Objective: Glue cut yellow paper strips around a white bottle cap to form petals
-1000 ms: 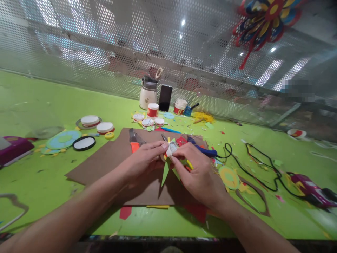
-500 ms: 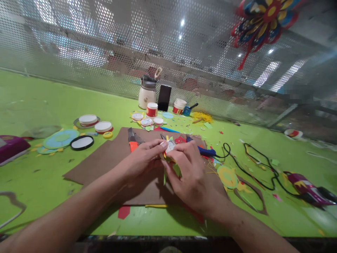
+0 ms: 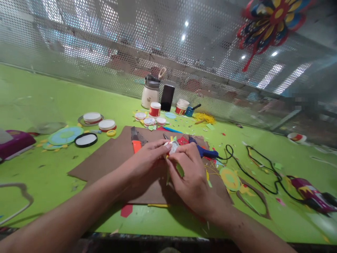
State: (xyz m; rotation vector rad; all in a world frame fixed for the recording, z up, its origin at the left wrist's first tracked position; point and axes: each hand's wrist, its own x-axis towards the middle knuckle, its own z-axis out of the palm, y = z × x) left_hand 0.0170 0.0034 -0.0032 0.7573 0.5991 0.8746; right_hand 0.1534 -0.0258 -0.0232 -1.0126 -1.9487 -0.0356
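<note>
Both my hands meet over a brown cardboard sheet (image 3: 110, 160) on the green table. My left hand (image 3: 146, 160) and my right hand (image 3: 188, 174) pinch a small paper craft piece (image 3: 173, 147) with a white centre and green, yellow and red petals. Their fingers are closed on it from both sides. A green paper point hangs down between my hands. An orange-handled cutter (image 3: 136, 140) lies on the cardboard just left of my left hand. A blue glue gun (image 3: 205, 151) with a black cord lies right of my right hand.
White lidded jars (image 3: 154, 109), a white bottle (image 3: 150, 94) and a dark phone (image 3: 167, 98) stand at the back by the perforated metal wall. Paper rings and lids (image 3: 65, 135) lie left. Black cord (image 3: 259, 168) and a magenta tool (image 3: 309, 195) lie right. A paper flower (image 3: 271, 21) hangs above.
My right hand has turned the craft piece so the long green point swung down and mostly out of sight. Both hands stay on the piece in the same place.
</note>
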